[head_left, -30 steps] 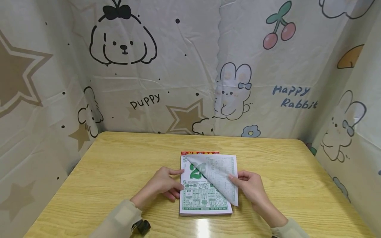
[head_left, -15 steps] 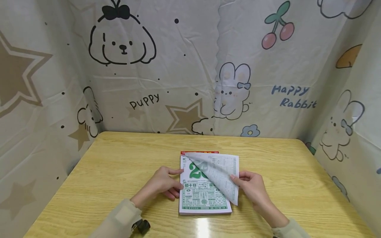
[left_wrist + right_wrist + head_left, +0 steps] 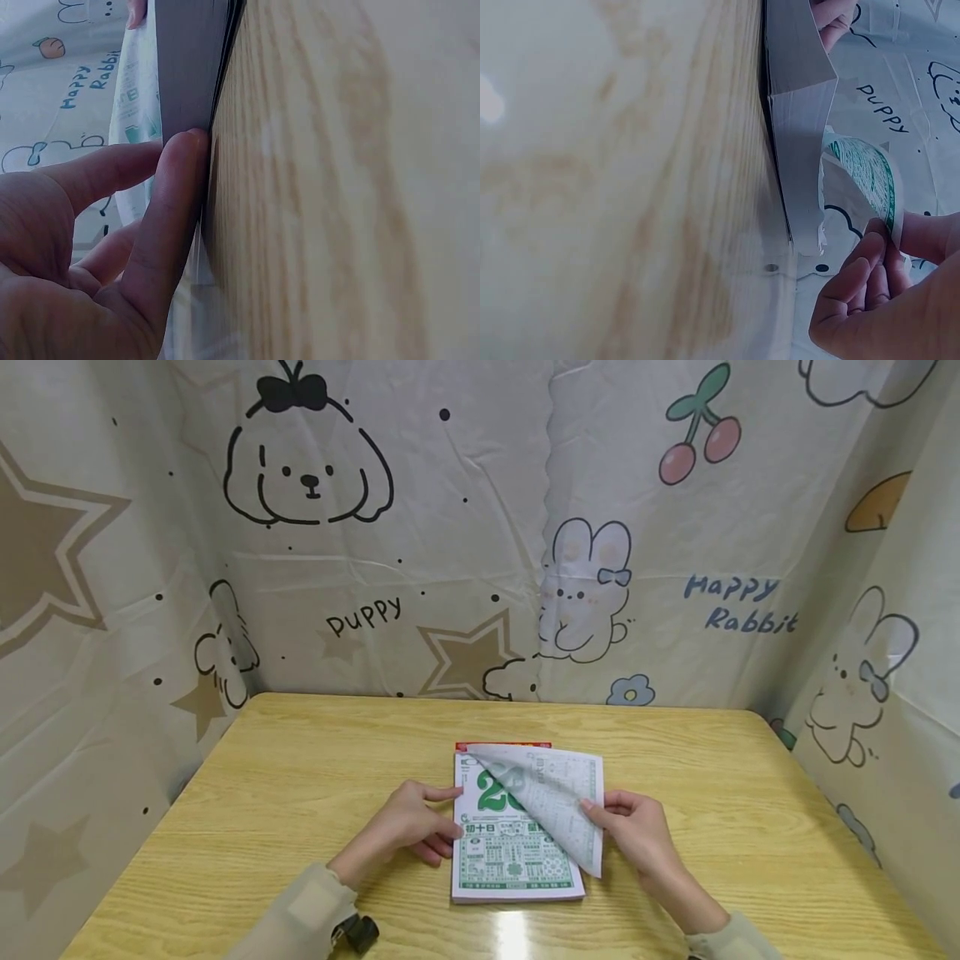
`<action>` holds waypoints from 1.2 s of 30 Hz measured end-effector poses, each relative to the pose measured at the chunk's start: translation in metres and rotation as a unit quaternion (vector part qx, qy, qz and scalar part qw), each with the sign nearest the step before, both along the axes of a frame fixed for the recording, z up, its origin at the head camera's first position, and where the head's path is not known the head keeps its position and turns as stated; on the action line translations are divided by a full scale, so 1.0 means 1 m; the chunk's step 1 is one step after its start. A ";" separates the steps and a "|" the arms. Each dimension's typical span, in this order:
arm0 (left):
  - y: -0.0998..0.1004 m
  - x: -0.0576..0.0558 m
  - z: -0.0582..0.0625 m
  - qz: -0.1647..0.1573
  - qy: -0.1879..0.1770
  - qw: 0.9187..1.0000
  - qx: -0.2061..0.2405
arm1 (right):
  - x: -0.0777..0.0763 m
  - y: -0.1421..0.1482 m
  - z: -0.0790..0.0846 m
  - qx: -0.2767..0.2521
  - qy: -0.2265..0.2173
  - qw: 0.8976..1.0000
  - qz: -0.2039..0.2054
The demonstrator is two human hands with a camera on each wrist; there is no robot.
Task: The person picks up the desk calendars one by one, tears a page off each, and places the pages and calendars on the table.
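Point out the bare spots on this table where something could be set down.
Bare wood on the table runs left of the left hand, along the back between the calendar pad and the curtain wall, and right of the right hand. The centre front is crowded: both hands flank the pad, the right pinching its lifted page.

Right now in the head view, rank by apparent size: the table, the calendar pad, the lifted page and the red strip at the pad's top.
1. Table, largest by far.
2. Calendar pad.
3. Lifted page, folded diagonally, pinched by the right hand; it covers less than the pad.
4. Red strip, smallest.
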State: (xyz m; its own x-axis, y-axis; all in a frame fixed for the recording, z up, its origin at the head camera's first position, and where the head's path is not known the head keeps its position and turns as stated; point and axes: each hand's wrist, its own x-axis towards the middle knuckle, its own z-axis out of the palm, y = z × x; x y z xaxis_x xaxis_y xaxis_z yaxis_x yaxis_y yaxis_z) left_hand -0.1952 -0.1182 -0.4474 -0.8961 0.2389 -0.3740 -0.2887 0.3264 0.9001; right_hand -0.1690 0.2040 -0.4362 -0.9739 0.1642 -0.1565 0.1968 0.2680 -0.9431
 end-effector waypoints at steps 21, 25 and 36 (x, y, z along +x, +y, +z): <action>0.002 0.003 -0.001 -0.004 -0.003 1.000 0.010 | -0.001 0.005 -0.001 0.016 0.000 1.000 -0.010; 0.002 0.002 0.000 -0.003 -0.003 1.000 0.007 | -0.001 0.006 0.000 0.019 0.002 1.000 -0.011; 0.000 0.000 0.002 -0.003 -0.008 1.000 0.006 | -0.001 0.015 0.003 0.036 -0.001 0.999 -0.011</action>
